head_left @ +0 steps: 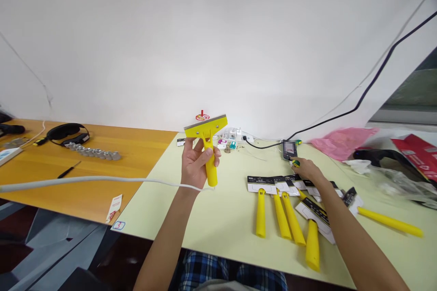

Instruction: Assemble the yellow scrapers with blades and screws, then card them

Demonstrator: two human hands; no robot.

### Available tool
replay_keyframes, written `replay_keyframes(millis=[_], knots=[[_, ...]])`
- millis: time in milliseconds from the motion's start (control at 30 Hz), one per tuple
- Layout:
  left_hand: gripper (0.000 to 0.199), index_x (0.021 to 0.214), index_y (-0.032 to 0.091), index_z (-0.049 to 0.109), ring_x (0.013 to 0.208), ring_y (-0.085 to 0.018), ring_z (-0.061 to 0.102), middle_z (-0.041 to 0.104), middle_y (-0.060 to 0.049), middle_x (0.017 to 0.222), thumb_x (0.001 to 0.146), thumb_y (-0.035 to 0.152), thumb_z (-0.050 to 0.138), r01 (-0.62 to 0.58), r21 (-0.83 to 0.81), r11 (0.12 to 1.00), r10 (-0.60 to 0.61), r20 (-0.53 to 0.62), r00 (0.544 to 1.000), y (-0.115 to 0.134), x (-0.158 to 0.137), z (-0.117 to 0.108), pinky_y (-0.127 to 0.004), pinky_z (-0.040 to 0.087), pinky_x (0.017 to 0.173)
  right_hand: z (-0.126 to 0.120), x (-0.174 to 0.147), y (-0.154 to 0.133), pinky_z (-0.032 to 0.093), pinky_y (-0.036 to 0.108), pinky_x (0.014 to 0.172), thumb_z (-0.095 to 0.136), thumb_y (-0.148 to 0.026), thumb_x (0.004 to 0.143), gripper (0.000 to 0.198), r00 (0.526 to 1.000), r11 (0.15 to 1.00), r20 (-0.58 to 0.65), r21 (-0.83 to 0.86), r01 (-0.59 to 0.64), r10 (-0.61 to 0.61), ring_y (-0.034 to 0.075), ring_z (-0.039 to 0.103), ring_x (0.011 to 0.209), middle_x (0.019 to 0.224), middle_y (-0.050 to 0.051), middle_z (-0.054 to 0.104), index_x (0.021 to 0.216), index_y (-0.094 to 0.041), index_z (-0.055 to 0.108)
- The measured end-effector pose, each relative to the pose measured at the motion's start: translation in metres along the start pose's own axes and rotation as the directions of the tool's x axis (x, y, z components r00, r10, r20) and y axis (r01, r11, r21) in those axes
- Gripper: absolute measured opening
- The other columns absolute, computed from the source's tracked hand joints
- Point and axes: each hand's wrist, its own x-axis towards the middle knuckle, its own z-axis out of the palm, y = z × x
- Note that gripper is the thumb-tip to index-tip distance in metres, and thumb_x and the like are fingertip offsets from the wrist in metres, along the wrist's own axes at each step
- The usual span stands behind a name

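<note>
My left hand (198,163) is closed round the yellow handle of a scraper (206,129), raised over the pale table with its wide metal blade edge up. My right hand (305,169) reaches over the table to a small dark device with a screen (290,150), its index finger at the device's lower edge. A green-and-yellow handle (296,163) shows under those fingers; the rest of it is hidden. Below the right hand lie several yellow scrapers (282,218) with black-and-white card covers on their heads. One more yellow scraper (391,222) lies to the right of the forearm.
A white cable (102,178) crosses in front, near the left wrist. Against the wall are a power strip (233,135) and a black cable (355,109). Pink plastic (343,142) and clear bags (392,179) lie right. The wooden table (136,145) holds headphones (66,132) and metal sockets (95,151).
</note>
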Motion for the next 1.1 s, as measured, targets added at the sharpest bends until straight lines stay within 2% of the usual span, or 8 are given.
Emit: replay_keyframes(millis=[267,467,567,667,767,867,1000,1100], knots=[[0.051,0.120,0.030,0.059,0.078,-0.013,0.068,0.074,-0.007,0.130,0.085,0.030,0.095,0.091,0.036,0.995,-0.090,-0.033,0.995,-0.006,0.004,-0.007,-0.024,0.053,0.058,0.001,0.000,0.002,0.059,0.039,0.091,0.061,-0.031,0.097,0.056,1.000,1.000,-0.003,0.006,-0.021,0.021,0.037,0.077,0.120,0.127,0.018,0.083,0.151,-0.023,0.073],[0.036,0.106,0.020,0.068,0.067,-0.005,0.051,0.071,-0.008,0.127,0.081,0.024,0.093,0.209,0.064,0.976,-0.202,-0.096,0.975,-0.031,0.028,-0.052,-0.017,0.039,0.047,-0.003,-0.003,0.000,0.060,0.042,0.093,0.064,-0.035,0.095,0.058,0.999,0.999,-0.034,0.012,-0.043,0.043,0.039,0.076,0.120,0.126,0.018,0.083,0.151,-0.024,0.073],[0.045,0.101,0.018,0.066,0.066,-0.003,0.047,0.068,-0.003,0.113,0.064,0.005,0.089,0.334,0.000,0.942,-0.327,-0.207,0.922,-0.050,0.048,-0.089,-0.015,0.033,0.045,-0.010,-0.004,-0.003,0.059,0.042,0.093,0.061,-0.036,0.097,0.058,0.998,0.999,-0.038,0.007,-0.043,0.044,0.039,0.076,0.120,0.127,0.017,0.082,0.152,-0.024,0.071],[0.046,0.093,0.018,0.060,0.060,-0.002,0.043,0.063,0.002,0.095,0.057,-0.004,0.076,0.455,-0.059,0.888,-0.443,-0.367,0.818,-0.067,0.065,-0.126,-0.014,0.032,0.046,-0.019,-0.007,-0.009,0.057,0.042,0.092,0.057,-0.037,0.100,0.056,0.998,0.999,-0.041,-0.001,-0.042,0.042,0.038,0.076,0.119,0.128,0.017,0.081,0.153,-0.024,0.070],[0.040,0.083,0.020,0.049,0.058,-0.003,0.040,0.049,0.007,0.078,0.055,-0.004,0.066,0.481,-0.036,0.876,-0.444,-0.450,0.775,-0.082,0.077,-0.156,-0.014,0.032,0.049,-0.031,-0.015,-0.021,0.056,0.041,0.089,0.055,-0.040,0.102,0.055,0.997,1.000,-0.069,-0.008,-0.022,0.022,0.039,0.075,0.118,0.125,0.017,0.082,0.153,-0.026,0.069],[0.036,0.077,0.020,0.043,0.059,-0.005,0.042,0.050,0.005,0.077,0.054,-0.001,0.063,0.490,0.032,0.871,-0.402,-0.527,0.749,-0.093,0.087,-0.178,-0.016,0.030,0.050,-0.043,-0.030,-0.037,0.054,0.039,0.084,0.055,-0.041,0.102,0.051,0.989,0.999,-0.141,-0.012,0.034,-0.035,0.038,0.077,0.110,0.116,0.014,0.084,0.150,-0.029,0.071],[0.026,0.081,0.018,0.056,0.068,-0.010,0.050,0.063,-0.003,0.088,0.060,0.010,0.069,0.518,0.170,0.838,-0.322,-0.611,0.723,-0.105,0.111,-0.200,-0.020,0.033,0.051,-0.050,-0.057,-0.054,0.052,0.037,0.079,0.054,-0.042,0.102,0.047,0.976,0.993,-0.189,0.018,0.112,-0.107,0.036,0.078,0.102,0.108,0.011,0.085,0.142,-0.031,0.076],[0.025,0.091,0.016,0.063,0.070,-0.012,0.050,0.064,-0.004,0.091,0.068,0.014,0.073,0.550,0.304,0.778,-0.237,-0.669,0.705,-0.111,0.133,-0.214,-0.022,0.036,0.054,-0.048,-0.076,-0.056,0.051,0.037,0.076,0.055,-0.044,0.102,0.045,0.973,0.988,-0.193,0.061,0.138,-0.124,0.037,0.078,0.098,0.102,0.010,0.086,0.139,-0.032,0.077]])
